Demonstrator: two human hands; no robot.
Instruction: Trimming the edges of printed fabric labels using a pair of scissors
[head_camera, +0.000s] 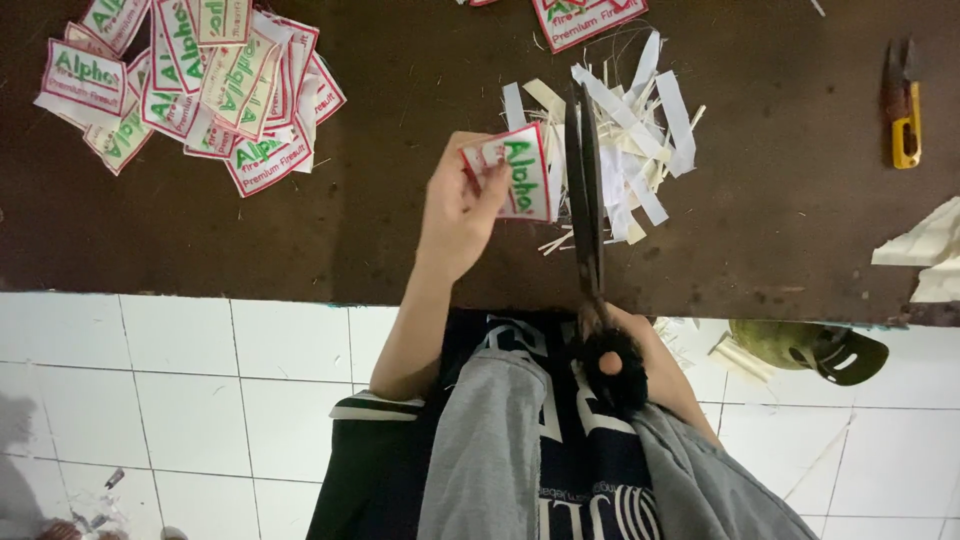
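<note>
1. left hand (458, 205) pinches a red-edged patch (522, 172) over the dark table (400, 250).
2. right hand (615, 360), mostly hidden, clenches black scissors (586, 190); blades meet the patch edge.
3. white trimmings (640, 150) lie just behind.

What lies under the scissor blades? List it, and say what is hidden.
Under the scissors lies a heap of white paper strips on the dark brown table. The left hand holds a patch against the blades. Strips directly beneath the blades are covered.
</note>
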